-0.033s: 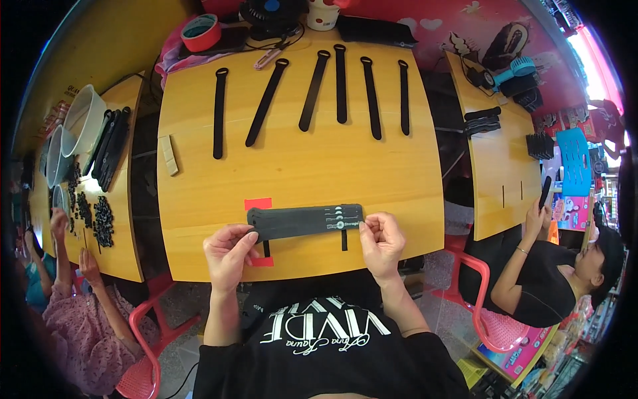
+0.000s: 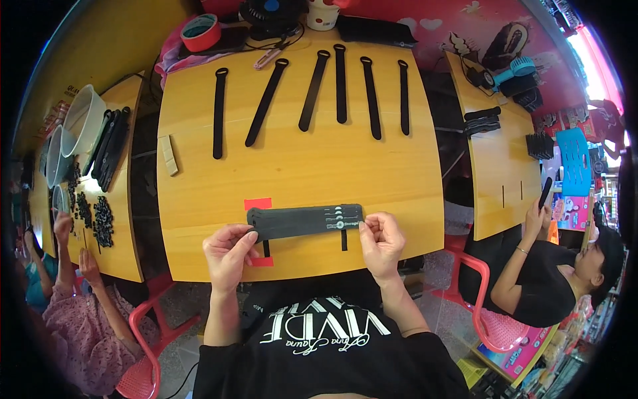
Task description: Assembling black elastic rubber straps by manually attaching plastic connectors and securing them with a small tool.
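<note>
Near the table's front edge, a stack of flat black strips (image 2: 292,225) lies across between my hands, its layers slightly offset and light print showing at the right end. My left hand (image 2: 229,253) is closed, pinching the lower left corner between thumb and fingers. With curled fingers, my right hand (image 2: 383,245) pinches the right end. Two narrow black bars (image 2: 344,241) show below the stack. Red tape (image 2: 258,204) is stuck to the table behind the stack's left end, with another piece in front. Farther back, several black straps (image 2: 310,93) with looped ends lie spread out in a row.
Beige blocks (image 2: 168,156) lie at the table's left edge. A red tape roll (image 2: 201,33), a white cup (image 2: 323,14) and a black pouch (image 2: 375,32) stand along the back. People work at side tables, left and right, beside red chairs (image 2: 475,279).
The raised hand of the person on the left has shifted slightly. My hands and the stack of strips look the same.
</note>
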A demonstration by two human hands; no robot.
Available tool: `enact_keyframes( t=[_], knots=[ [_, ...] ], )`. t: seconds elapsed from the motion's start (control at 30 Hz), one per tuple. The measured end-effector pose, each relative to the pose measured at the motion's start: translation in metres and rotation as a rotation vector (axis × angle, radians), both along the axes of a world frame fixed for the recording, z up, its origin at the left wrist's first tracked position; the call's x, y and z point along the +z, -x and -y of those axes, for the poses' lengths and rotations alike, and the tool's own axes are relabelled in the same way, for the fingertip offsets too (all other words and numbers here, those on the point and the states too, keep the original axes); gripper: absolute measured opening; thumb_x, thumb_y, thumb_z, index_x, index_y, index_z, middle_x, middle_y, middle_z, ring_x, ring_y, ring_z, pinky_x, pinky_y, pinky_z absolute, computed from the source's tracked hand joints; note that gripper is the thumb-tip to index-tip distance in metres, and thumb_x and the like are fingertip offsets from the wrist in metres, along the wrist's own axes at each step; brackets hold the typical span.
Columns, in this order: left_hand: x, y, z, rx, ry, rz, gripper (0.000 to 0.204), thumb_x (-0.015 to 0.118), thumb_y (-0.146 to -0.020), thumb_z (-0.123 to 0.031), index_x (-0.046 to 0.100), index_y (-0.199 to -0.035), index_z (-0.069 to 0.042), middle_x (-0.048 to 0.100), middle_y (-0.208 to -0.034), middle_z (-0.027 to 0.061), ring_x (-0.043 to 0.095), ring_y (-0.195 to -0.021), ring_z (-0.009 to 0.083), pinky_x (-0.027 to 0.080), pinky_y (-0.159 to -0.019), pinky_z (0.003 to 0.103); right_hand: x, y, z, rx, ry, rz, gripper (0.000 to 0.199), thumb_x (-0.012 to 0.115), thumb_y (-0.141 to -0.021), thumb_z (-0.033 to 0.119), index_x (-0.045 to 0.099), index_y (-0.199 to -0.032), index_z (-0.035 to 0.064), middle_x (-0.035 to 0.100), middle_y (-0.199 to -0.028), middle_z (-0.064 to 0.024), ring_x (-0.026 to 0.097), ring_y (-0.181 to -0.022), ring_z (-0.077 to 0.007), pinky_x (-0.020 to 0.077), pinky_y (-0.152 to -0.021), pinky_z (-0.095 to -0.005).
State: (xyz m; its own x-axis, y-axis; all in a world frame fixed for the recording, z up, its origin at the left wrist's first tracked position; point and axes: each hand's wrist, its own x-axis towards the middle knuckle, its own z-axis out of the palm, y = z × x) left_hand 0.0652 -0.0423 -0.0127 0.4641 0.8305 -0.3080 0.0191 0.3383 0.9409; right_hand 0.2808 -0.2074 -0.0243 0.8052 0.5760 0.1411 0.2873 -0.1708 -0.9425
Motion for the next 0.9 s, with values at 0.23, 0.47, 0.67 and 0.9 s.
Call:
enact_keyframes(
  t=[0.23, 0.47, 0.67, 0.9],
  knots=[
    [0.0037, -0.0043, 0.0005, 0.021, -0.011, -0.033, 0.009, 0.068, -0.086, 0.002, 0.067, -0.095, 0.005, 0.065, -0.072, 0.0051, 0.06, -0.052, 0.0081, 0.042, -0.042, 0.017, -0.0041, -0.0006, 0.0011, 0.018, 0.017, 0.026, 0.017, 0.064, -0.083, -0.011, 0.057, -0.095, -0.0009, 0.056, -0.079, -0.0002, 0.048, -0.063, -0.0015, 0.0384, -0.052, -0.0157],
    [0.003, -0.0051, 0.0023, 0.031, -0.012, -0.05, 0.009, 0.067, -0.087, 0.001, 0.066, -0.095, 0.005, 0.065, -0.072, 0.0047, 0.06, -0.052, 0.0075, 0.041, -0.041, 0.017, -0.0024, 0.0006, -0.001, -0.031, 0.034, 0.041, 0.016, 0.066, -0.079, -0.009, 0.059, -0.09, -0.0007, 0.06, -0.073, -0.0033, 0.054, -0.058, -0.0062, 0.0435, -0.051, -0.0203],
    [0.0044, -0.0075, 0.0031, 0.039, -0.018, -0.063, 0.006, 0.066, -0.087, 0.002, 0.066, -0.093, 0.004, 0.064, -0.071, 0.0046, 0.059, -0.053, 0.0073, 0.041, -0.042, 0.017, -0.0004, 0.0003, -0.0028, -0.034, 0.035, 0.063, 0.016, 0.067, -0.078, -0.009, 0.059, -0.089, -0.0005, 0.059, -0.072, -0.0034, 0.054, -0.057, -0.0066, 0.0432, -0.051, -0.0202],
    [0.0047, -0.0093, 0.0035, 0.038, -0.023, -0.069, 0.005, 0.064, -0.088, 0.003, 0.065, -0.093, 0.004, 0.064, -0.071, 0.0046, 0.059, -0.053, 0.0067, 0.041, -0.042, 0.017, 0.0002, -0.0001, -0.0029, -0.022, 0.043, 0.092, 0.015, 0.066, -0.079, -0.009, 0.058, -0.089, -0.0004, 0.058, -0.073, -0.0022, 0.051, -0.058, -0.0047, 0.0411, -0.05, -0.0188]
  ],
)
